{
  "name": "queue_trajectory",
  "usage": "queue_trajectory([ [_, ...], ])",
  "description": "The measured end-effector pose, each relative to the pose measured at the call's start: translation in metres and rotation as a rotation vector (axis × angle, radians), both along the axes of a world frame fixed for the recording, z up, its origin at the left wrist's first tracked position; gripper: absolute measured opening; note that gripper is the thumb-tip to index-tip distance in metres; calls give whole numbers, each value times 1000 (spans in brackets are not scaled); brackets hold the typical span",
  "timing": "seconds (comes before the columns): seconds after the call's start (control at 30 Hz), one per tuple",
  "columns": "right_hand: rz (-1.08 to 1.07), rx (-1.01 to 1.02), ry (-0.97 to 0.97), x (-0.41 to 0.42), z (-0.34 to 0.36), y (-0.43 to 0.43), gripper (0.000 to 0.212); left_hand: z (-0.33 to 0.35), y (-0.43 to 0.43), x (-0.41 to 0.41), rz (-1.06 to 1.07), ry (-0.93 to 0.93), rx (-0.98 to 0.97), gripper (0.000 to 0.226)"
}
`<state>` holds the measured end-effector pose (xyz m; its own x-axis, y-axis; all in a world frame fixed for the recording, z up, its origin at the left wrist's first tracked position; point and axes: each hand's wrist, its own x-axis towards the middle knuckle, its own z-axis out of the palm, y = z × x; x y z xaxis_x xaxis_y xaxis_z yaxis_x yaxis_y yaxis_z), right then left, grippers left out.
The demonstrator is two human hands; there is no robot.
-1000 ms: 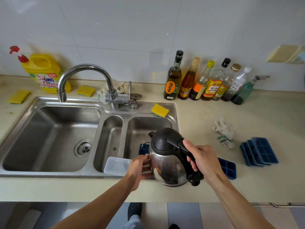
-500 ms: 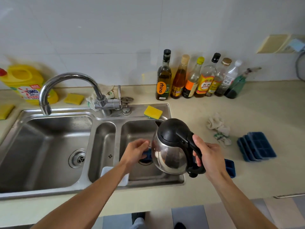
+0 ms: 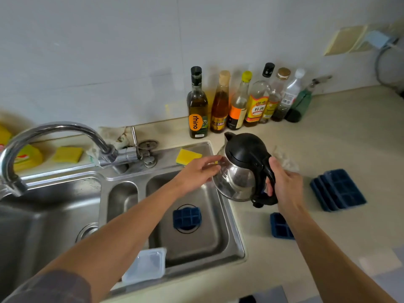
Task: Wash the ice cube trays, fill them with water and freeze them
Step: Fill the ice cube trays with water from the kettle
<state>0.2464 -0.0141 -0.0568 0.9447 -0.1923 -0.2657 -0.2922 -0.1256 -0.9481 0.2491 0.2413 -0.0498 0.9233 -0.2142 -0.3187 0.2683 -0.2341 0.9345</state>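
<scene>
Three spots hold blue ice cube trays. One small tray (image 3: 186, 217) lies in the right-hand basin of the sink (image 3: 237, 241), over the drain at lower centre. A second tray (image 3: 279, 226) sits on the countertop (image 3: 349, 138) just right of that basin, its far side hidden behind the right forearm. A stack of trays (image 3: 341, 189) rests at the right of the frame; how many it holds is hard to count.

Above the basin's right rim, the right hand (image 3: 286, 184) curls its fingers round the black handle of a steel kettle (image 3: 238, 173) with its lid down. The left hand (image 3: 196, 173) lays fairly straight fingers against the kettle's shiny side.

A blurred pale cloth (image 3: 286, 160) shows behind the kettle. A clear plastic container (image 3: 145, 264) sits on the sink's near rim, partly covered by the left arm. Bottles (image 3: 240, 101) line the wall at upper centre, and the faucet (image 3: 54, 130) curves at the left, smeared by motion.
</scene>
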Motion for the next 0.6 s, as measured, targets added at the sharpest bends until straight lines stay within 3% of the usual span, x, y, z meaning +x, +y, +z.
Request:
queue_trajectory([
  [0.13, -25, -3, 42, 25, -5, -1, 53, -3, -6, 29, -70, -38, 86, 49],
  [0.5, 16, -79, 60, 47, 2, -6, 59, -7, -26, 59, -55, -85, 210, 54],
  [0.6, -17, -261, -8, 44, 9, -4, 51, -5, -32, 50, -16, -80, 214, 50],
])
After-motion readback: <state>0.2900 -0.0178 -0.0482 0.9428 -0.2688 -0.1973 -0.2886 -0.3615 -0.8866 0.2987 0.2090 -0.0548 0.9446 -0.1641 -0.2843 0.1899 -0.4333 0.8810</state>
